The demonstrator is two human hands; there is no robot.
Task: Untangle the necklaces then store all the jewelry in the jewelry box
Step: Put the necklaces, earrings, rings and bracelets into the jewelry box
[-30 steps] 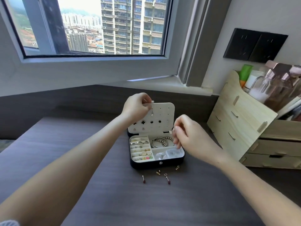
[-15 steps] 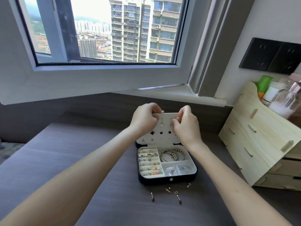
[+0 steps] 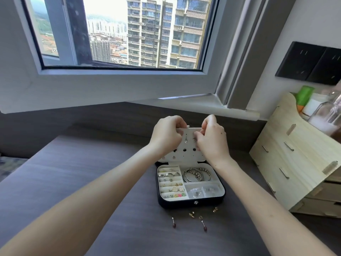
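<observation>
Found jewelry box (image 3: pixel 191 202) standing open near the middle of the table (image 3: pixel 88 182), earring panel (image 3: pixel 182 155) upright at its back. Recorded left hand (image 3: pixel 167 134) with fingers curled, pinching the panel's top left corner. Recorded right hand (image 3: pixel 212 140) likewise curled, one finger hooked over the top edge, fingertips pressed to the panel's face just beside a hanging earring (image 3: pixel 186 139); could not tell whether anything small sat between those fingertips. Noted bracelets (image 3: pixel 196 174) in the rear right compartment and rings (image 3: pixel 170 174) in the left-hand slots. Noted small gold earrings (image 3: pixel 191 214) and two red-beaded drop earrings (image 3: pixel 174 225) loose on the table just in front of the box. Logged wooden organizer (image 3: pixel 295 163) well to the right.
</observation>
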